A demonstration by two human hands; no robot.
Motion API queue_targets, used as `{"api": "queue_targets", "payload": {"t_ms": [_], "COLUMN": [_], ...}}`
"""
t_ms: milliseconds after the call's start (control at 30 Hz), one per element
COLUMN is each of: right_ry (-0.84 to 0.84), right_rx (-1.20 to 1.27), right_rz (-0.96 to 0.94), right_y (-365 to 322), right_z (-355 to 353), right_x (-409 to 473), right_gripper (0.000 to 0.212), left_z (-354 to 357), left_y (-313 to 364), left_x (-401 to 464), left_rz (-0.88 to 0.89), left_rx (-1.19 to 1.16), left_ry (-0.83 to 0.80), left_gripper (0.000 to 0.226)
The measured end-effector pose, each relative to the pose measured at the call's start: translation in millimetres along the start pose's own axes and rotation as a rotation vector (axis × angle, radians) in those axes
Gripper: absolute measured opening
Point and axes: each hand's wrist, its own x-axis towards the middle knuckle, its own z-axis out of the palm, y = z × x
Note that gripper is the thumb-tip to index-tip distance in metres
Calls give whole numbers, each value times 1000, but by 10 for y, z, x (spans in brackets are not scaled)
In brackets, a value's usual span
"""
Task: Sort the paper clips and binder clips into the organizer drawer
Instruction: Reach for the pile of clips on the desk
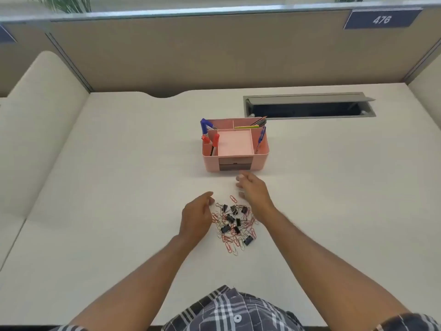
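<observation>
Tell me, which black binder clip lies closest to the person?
The black metal binder clip at the pile's near right edge, among red wire paper clips. The other binder clips all lie farther up, toward the pink plastic organizer.

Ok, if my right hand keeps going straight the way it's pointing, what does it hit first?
Probably the pink organizer, at its closed grey drawers; the right hand points there over bare desk.

The person wears a short-sleeved plaid shirt (pixel 229 309) in dark grey, lighter grey and white checks, with one white button (pixel 237 318) on the front (the only one that shows). Both forearms are bare, with no watch, ring or band on the left hand (pixel 196 217) or right hand (pixel 254 191)
</observation>
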Motion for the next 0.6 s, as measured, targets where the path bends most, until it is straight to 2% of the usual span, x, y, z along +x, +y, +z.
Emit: {"api": "queue_targets", "payload": {"t_ms": [133,333,467,600], "right_ry": [-55,-86,-71,-100], "right_rx": [441,935,1081,1095], "right_rz": [160,258,292,305], "right_y": [-81,-71,-80,-80], "right_z": [157,331,370,360], "right_x": [93,163,211,210], "right_gripper": [29,29,28,33], "left_z": [-4,57,83,75], "left_y": [84,30,38,84], "left_x": [115,165,210,249], "left_rz": [-189,-262,-305,-366], "left_rx": [-188,-250,-269,-331], "left_ry": [-24,-29,-10,6], "left_gripper": [29,26,26,26]}}
